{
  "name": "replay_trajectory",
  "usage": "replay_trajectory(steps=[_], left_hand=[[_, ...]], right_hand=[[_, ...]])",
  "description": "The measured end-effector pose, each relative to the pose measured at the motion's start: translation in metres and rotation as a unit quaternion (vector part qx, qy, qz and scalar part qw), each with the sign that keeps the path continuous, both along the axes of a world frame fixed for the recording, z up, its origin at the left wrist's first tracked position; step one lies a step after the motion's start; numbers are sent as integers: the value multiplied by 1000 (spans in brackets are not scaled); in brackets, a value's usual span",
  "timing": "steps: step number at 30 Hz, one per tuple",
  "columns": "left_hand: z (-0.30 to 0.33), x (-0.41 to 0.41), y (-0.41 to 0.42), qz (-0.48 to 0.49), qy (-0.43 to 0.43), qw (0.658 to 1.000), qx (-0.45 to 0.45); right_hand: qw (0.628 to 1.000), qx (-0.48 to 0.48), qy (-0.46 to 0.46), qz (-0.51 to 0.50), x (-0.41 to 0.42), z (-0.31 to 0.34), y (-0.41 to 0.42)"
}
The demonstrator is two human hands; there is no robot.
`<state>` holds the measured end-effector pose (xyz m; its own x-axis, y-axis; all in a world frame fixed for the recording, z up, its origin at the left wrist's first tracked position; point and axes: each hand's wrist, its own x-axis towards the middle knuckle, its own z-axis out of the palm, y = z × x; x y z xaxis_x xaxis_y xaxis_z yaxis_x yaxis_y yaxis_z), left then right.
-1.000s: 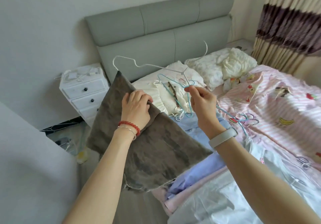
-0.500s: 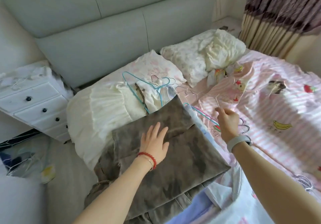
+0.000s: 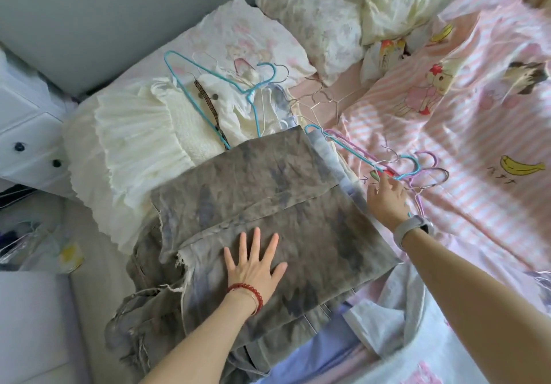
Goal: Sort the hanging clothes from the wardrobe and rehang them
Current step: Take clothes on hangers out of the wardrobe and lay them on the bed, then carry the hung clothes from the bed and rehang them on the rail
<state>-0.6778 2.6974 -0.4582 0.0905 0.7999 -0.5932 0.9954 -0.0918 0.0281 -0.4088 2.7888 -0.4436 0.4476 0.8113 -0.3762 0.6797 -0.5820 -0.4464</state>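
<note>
Pressing flat, left hand (image 3: 253, 267) has fingers spread straight on grey folded trousers (image 3: 268, 213), which lie on near-left part of bed over other clothes. Right hand (image 3: 386, 197) reaches fingers, relaxed and gripping nothing, to bundle of wire hangers (image 3: 414, 169) on pink striped sheet (image 3: 477, 121). Advice: pick single hanger by hook, free it from tangle, keep trousers pinned so fold holds.

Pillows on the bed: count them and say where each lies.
2. The pink-print pillow lies beside the headboard; the floral pillow lies right of it. Others may be hidden.
</note>
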Motion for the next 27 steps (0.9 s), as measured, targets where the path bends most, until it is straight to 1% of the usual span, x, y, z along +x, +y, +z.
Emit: replay_trajectory(steps=[1, 3, 5, 7, 9, 11, 14, 17, 20, 27], left_hand=[[-1, 1, -1, 0, 3, 1000, -1], [-1, 2, 1, 1, 8, 1000, -5], [4, 3, 5, 0, 5, 1000, -28], [15, 2, 9, 0, -4, 999, -53], [30, -1, 10, -3, -7, 999, -47], [49, -5, 5, -15, -10, 1000, 2], [79, -9, -16, -29, -37, 993, 107], [101, -11, -60, -14, -99, 980, 171], [107, -13, -126, -16, -139, 974, 179], [92, -22, -268, -67, -177, 971, 143]], right_hand=[[1000, 6, -21, 23, -7, 3, -7], [993, 20, -52, 105, -23, 4, -17], [977, -17, -73, 200, -37, 4, -30], [964, -64, -99, 238, -46, 5, -41], [964, -67, -122, 225, -52, 13, -51], [964, -45, -134, 225, -59, 28, -64], [970, 5, -109, 217, -75, 56, -98], [982, 51, -79, 161, -93, 81, -158], [989, 60, -58, 122, -111, 90, -236], [996, 7, -58, 72, -135, 76, -416]])
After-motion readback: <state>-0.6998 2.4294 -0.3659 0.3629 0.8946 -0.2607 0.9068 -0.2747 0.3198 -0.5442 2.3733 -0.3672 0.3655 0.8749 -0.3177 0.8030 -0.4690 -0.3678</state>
